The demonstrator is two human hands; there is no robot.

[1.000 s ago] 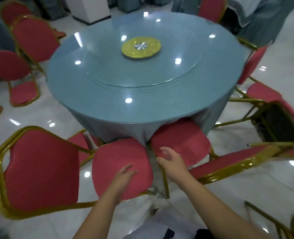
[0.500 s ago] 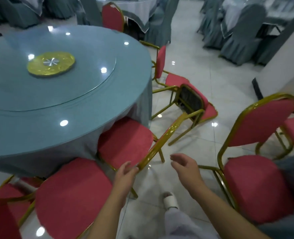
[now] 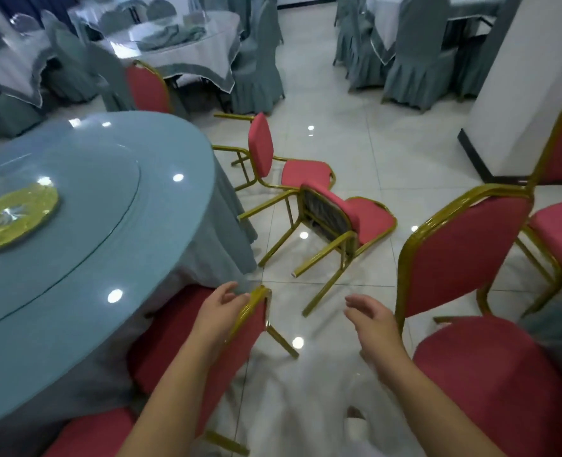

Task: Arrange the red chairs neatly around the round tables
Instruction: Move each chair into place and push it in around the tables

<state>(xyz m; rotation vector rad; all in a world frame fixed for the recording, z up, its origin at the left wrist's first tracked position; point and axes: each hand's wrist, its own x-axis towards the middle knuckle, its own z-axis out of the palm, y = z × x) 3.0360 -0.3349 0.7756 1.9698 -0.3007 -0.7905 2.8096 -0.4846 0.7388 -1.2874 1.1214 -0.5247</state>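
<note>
Finishing the tuck-in of the near chair (image 3: 240, 328), seat under the table (image 3: 114, 225) at 9 o'clock. Left hand (image 3: 222, 311) resting against its back, fingers loose, gripping nothing; right hand (image 3: 372, 319) spread and empty. Next, probably: reaching to 12 o'clock, righting the tipped chair (image 3: 342, 216), two-handed.

Glossy floor (image 3: 355, 153), prob. tile; toppled chair (image 3: 368, 221)

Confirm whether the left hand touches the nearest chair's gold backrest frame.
Touching. Head view shows the left hand lying against the backrest frame, no gap visible.
</note>
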